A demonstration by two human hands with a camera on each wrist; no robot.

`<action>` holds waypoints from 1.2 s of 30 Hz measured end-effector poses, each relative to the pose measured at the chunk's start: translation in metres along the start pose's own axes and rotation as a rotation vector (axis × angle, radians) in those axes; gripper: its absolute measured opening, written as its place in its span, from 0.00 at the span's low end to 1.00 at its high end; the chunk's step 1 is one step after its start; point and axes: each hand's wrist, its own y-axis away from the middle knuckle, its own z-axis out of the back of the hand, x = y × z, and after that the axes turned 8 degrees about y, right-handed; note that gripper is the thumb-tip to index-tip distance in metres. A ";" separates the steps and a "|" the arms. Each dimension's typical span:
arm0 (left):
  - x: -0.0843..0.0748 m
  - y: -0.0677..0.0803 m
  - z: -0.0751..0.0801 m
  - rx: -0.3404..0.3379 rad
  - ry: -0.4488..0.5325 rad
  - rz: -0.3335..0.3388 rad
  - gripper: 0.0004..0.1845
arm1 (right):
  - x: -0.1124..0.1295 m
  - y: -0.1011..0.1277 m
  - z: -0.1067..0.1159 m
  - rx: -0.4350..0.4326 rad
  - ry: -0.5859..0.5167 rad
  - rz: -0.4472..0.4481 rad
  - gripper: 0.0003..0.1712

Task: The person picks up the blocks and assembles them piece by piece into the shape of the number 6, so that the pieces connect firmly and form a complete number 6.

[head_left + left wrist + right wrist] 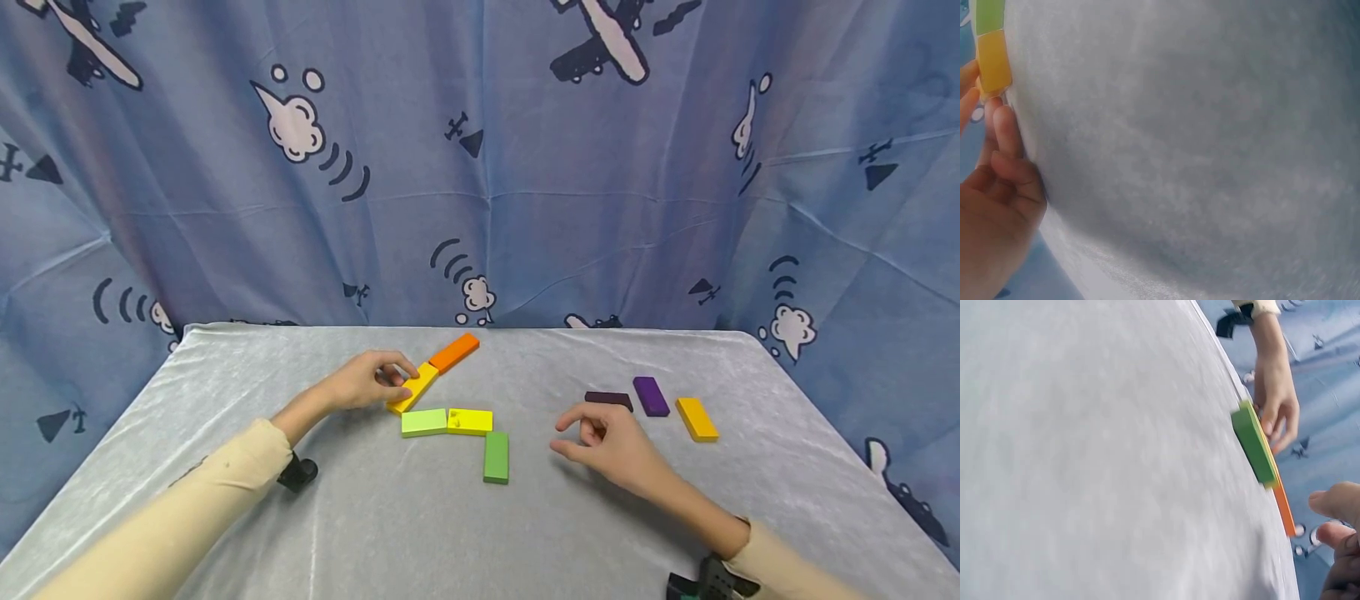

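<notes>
My left hand pinches the near end of a yellow-orange block lying flat on the grey cloth; the left wrist view shows the fingertips on that block. An orange block touches its far end. Next to it lie a light green block, a yellow block and a green block. My right hand hovers just above the cloth right of the green block, fingers loosely curled, holding nothing. In the right wrist view the green block shows edge-on.
A dark purple block, a purple block and an amber block lie just beyond my right hand. The table is covered in grey cloth. A blue curtain printed with planes hangs behind it.
</notes>
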 end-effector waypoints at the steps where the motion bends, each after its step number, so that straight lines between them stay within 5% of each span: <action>1: 0.000 0.000 0.000 0.001 -0.002 -0.004 0.13 | -0.003 0.001 0.003 -0.010 0.003 -0.001 0.10; 10: 0.000 0.002 0.001 0.008 -0.006 -0.002 0.12 | -0.026 0.007 0.030 -0.104 0.104 -0.058 0.10; 18: -0.001 0.001 0.000 0.009 -0.006 -0.008 0.12 | -0.045 0.012 0.045 -0.087 0.068 -0.105 0.11; 36: 0.002 0.001 0.001 0.019 -0.015 -0.023 0.13 | -0.055 0.006 0.052 -0.119 0.212 -0.246 0.34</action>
